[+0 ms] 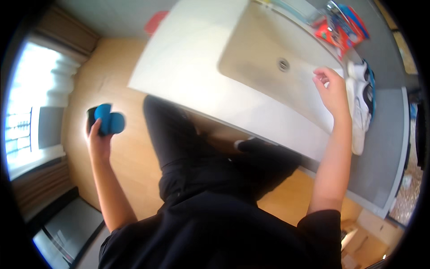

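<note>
My left hand (99,141) is held out over the floor at the left, closed around a black object with two rounded blue parts (109,120). Blur hides exactly what kind of thing it is. Above the right side of the sink basin (251,54) hangs my right hand (331,92), its fingers loosely bent and apart, with nothing visible in them. Closest to it is a pair of white shoes (360,103) with black and blue parts, lying along the counter's right side.
A white countertop (174,62) surrounds the basin, which has a round metal drain (283,65). Behind the basin lies a red and blue package (345,29) by a shiny metal faucet (331,11). A curtained window (45,80) is at far left; something red (156,21) shows past the counter.
</note>
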A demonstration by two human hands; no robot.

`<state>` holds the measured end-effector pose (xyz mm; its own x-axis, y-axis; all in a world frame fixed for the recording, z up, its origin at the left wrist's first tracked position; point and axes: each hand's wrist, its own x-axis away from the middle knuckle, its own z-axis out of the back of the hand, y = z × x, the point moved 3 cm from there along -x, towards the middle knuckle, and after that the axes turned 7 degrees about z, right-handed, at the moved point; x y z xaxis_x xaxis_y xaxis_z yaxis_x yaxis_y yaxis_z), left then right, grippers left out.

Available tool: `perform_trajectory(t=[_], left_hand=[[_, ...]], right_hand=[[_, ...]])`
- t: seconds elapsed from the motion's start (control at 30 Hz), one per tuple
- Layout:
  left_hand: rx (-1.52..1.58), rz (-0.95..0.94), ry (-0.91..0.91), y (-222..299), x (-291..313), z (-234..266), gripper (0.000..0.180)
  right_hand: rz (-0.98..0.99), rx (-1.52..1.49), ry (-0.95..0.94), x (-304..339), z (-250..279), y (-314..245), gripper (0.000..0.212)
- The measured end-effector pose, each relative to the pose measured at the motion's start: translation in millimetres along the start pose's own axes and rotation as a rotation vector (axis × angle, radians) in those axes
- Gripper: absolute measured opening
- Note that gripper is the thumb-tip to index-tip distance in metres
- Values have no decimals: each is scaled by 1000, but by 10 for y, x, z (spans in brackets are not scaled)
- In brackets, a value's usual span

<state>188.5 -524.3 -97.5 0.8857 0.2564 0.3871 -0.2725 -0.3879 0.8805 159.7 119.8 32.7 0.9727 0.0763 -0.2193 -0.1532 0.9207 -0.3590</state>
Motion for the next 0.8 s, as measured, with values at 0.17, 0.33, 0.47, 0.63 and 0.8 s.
perform_trajectory(t=[0.17,0.33,0.47,0.63,0.8], left_hand=[[-38,139,157,-369,-186,651,45],[106,300,264,-842,-293,1436,43],[68,362,378,-1046,-243,1557,40],[17,429,457,-1478,-112,2221,39],[-152,553,621,-1447,-95,2221,43]], right_hand=[[-152,173,164,360,451,332,11],[-310,130,408,737,1074,1107,12],[-259,121,465,933,1586,1338,15],[-253,347,528,1119,2090,1781,16],[-271,723,533,1346,2777,2259,25]])
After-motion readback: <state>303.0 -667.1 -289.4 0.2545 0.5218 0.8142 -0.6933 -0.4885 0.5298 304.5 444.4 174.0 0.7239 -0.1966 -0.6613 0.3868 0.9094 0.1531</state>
